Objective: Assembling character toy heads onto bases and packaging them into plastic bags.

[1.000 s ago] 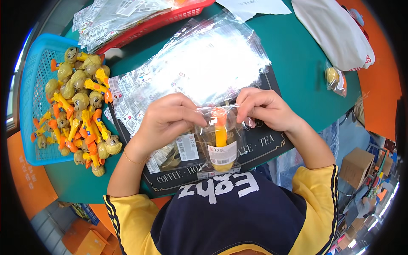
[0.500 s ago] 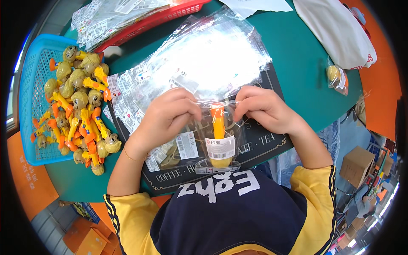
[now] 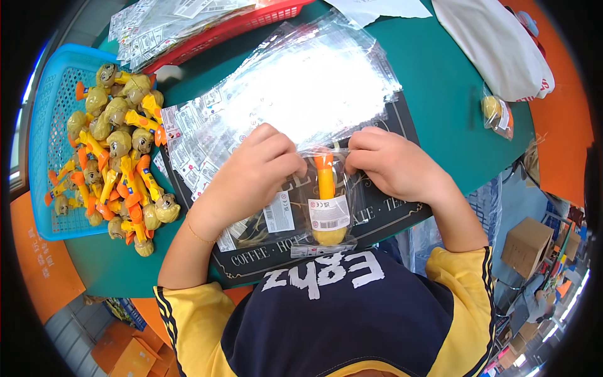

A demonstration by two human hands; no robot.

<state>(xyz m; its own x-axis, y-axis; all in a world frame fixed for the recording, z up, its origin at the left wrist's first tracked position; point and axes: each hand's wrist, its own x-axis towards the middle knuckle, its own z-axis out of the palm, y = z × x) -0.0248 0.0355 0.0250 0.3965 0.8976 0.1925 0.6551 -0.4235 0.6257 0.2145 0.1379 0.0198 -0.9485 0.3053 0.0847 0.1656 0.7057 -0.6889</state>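
Between my two hands lies a clear plastic bag [image 3: 352, 207] with a figure-topped candy dispenser [image 3: 326, 184] inside. The dispenser's orange end points away from me, its yellow stem runs down the middle, and its blond head is toward me. A white label with a barcode [image 3: 329, 213] covers part of it. My left hand [image 3: 267, 164] pinches the bag's upper left edge. At the upper right edge, my right hand [image 3: 386, 160] pinches the same bag with fingers closed. A big fan of clear printed bags [image 3: 207, 125] spreads just beyond both hands.
A blue basket [image 3: 53, 125] at the left is heaped with loose dispensers [image 3: 119, 144]. Behind stands a red basket [image 3: 232, 34] with more flat bags. Under my hands is a black lettered mat [image 3: 402, 119]. A bagged dispenser [image 3: 496, 115] lies by a white cloth [image 3: 493, 47] at the right.
My left hand has shifted slightly right and its fingers have closed in near the bag's opening. The bagged dispenser has moved a little to the right.
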